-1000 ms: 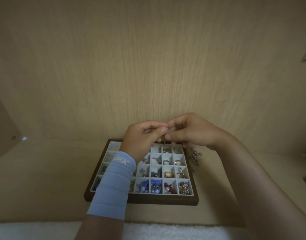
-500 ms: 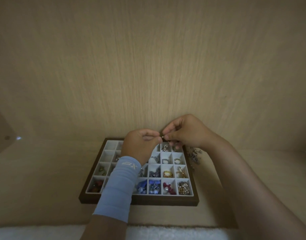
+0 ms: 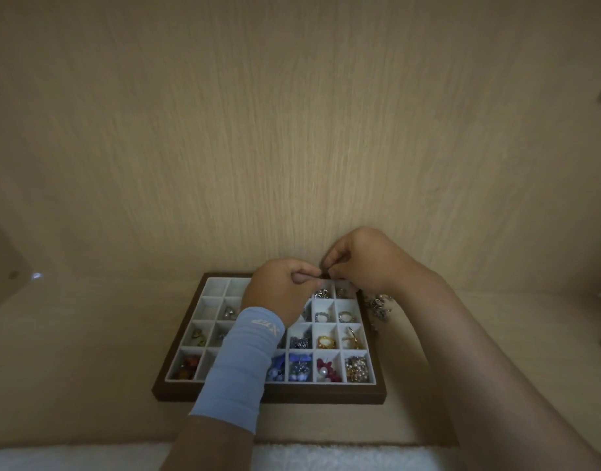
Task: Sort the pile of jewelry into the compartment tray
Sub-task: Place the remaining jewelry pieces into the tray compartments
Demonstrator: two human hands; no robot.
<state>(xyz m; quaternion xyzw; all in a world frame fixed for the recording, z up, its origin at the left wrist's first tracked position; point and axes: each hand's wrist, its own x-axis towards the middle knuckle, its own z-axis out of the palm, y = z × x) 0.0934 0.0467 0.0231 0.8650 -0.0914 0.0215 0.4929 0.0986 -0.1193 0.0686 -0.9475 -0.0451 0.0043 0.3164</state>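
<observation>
Wood shelf (image 3: 88,351): compartment tray (image 3: 268,396); over its far edge left hand (image 3: 278,290) and right hand (image 3: 363,263) pinch one small piece (image 3: 324,274); pile (image 3: 379,305) right of it.

Left forearm (image 3: 207,443) wears a light blue fitted sleeve (image 3: 238,365), running from the wrist to mid-forearm. A white printed logo (image 3: 266,323) sits near its wrist end. Right forearm (image 3: 479,355) is bare.

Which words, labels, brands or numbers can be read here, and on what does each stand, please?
White logo on the light blue sleeve of the left forearm: upside down to the camera and too blurred to read.
Tray: no text shows on it.
</observation>
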